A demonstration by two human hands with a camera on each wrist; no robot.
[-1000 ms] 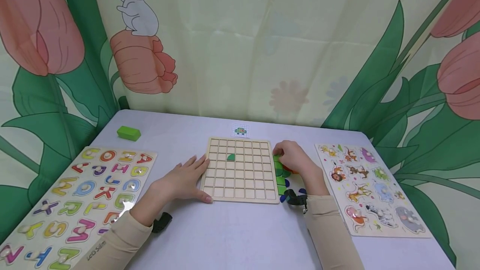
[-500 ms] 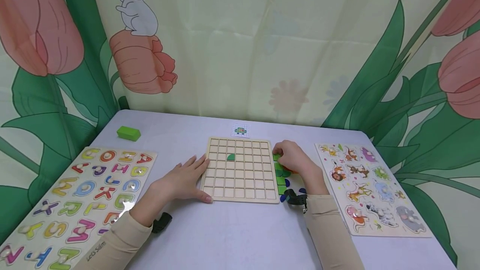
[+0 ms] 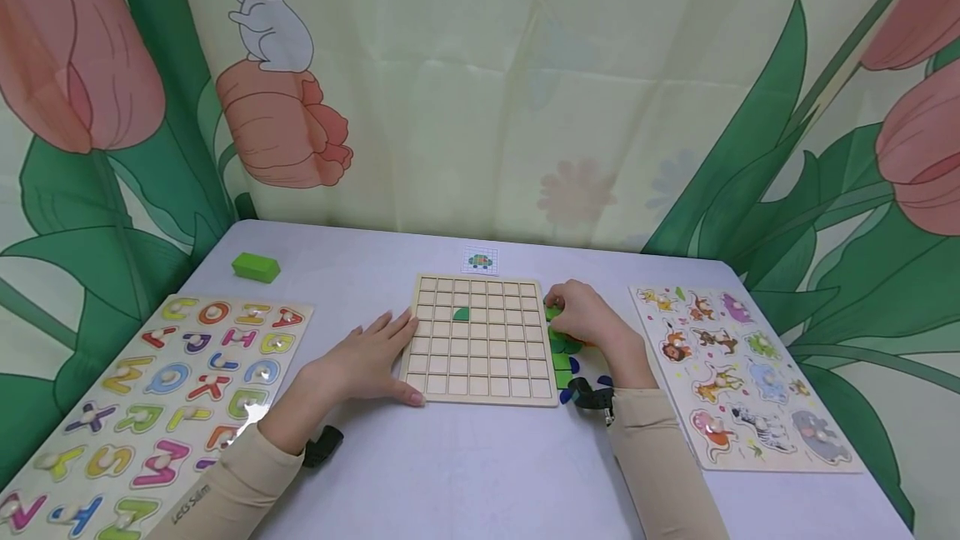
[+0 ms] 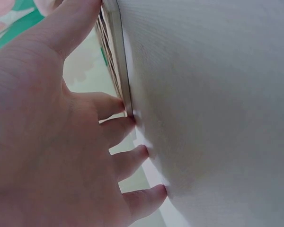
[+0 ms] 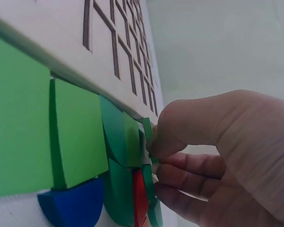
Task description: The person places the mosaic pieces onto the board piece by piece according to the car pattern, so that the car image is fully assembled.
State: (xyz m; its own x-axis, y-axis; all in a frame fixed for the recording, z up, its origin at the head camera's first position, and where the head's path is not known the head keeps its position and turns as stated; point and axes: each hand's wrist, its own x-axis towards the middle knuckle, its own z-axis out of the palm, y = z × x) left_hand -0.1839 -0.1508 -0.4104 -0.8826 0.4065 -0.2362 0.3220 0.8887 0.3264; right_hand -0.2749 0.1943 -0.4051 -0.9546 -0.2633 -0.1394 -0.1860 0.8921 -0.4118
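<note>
A wooden grid board [image 3: 480, 357] lies mid-table with one dark green quarter-round piece [image 3: 462, 315] in a cell of its upper part. Along the board's left edge rests my left hand [image 3: 360, 361], fingers spread, thumb at the near corner. In the left wrist view the fingertips [image 4: 116, 130] touch the board's side and the tabletop. Beyond the board's right edge, my right hand [image 3: 588, 315] pinches a thin green piece [image 5: 148, 135] between thumb and fingers; its full shape is hidden. Beside it lie light green squares [image 5: 80, 132], a blue rounded piece [image 5: 75, 208] and a red piece [image 5: 140, 196].
Behind the board lies a small pattern card [image 3: 480, 261] with a turtle-like picture. A letter puzzle board [image 3: 168, 348] is at the left, an animal puzzle board [image 3: 738, 382] at the right. A green block [image 3: 256, 267] sits at the back left.
My right fingers shift very slightly among the green pieces beside the board. My left hand stays in place on the board's edge.
</note>
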